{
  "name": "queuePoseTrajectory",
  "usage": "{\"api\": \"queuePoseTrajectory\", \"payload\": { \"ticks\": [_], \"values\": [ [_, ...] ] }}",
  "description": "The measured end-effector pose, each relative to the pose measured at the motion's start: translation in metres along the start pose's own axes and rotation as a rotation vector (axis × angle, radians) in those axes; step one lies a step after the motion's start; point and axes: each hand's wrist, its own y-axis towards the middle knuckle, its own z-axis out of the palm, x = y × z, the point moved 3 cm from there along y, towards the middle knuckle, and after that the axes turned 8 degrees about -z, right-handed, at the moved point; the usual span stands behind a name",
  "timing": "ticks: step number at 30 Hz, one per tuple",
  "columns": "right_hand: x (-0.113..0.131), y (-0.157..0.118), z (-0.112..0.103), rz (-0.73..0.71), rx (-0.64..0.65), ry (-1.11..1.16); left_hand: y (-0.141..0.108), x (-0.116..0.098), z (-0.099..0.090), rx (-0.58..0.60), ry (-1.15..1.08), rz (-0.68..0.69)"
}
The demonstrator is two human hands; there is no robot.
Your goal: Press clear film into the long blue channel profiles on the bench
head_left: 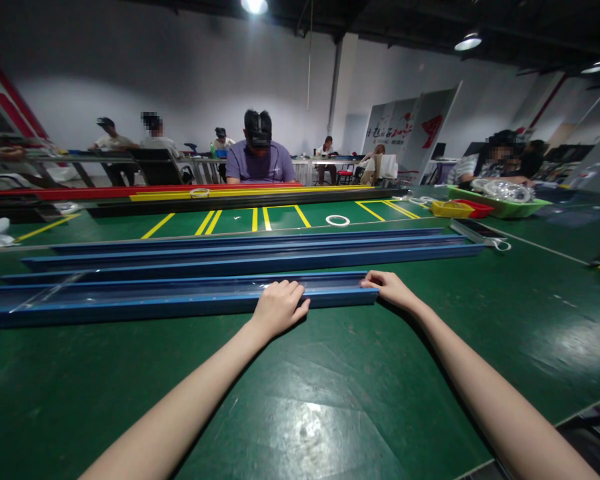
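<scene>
A long blue channel (180, 305) lies nearest to me on the green table (300, 400), running left to right. My left hand (281, 308) is closed over its near wall, with the fingertips inside the trough and the thumb on the outer side. At the channel's right end, my right hand (384, 287) has its fingers curled around the end; the fingertips are partly hidden. Clear film shows inside the trough. Behind it lie more blue channels (405, 254), roughly parallel.
Red, yellow and black strips (260, 199) cross the table farther back. A white ring (337, 220) lies behind the blue channels. At the right are a phone (477, 230), a yellow tray (451, 209) and a green tray (515, 208). A person (263, 157) sits opposite.
</scene>
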Motion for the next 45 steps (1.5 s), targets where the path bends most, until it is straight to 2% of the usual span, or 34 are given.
{"api": "queuePoseTrajectory", "payload": {
  "ticks": [14, 45],
  "values": [
    [-0.0067, 0.0003, 0.0004, -0.01, 0.007, -0.01, 0.001, -0.0004, -0.0009, 0.012, 0.007, -0.003],
    [-0.0006, 0.0001, -0.0005, 0.013, 0.008, -0.01, 0.0012, -0.0007, -0.0028, 0.003, 0.017, -0.003]
  ]
}}
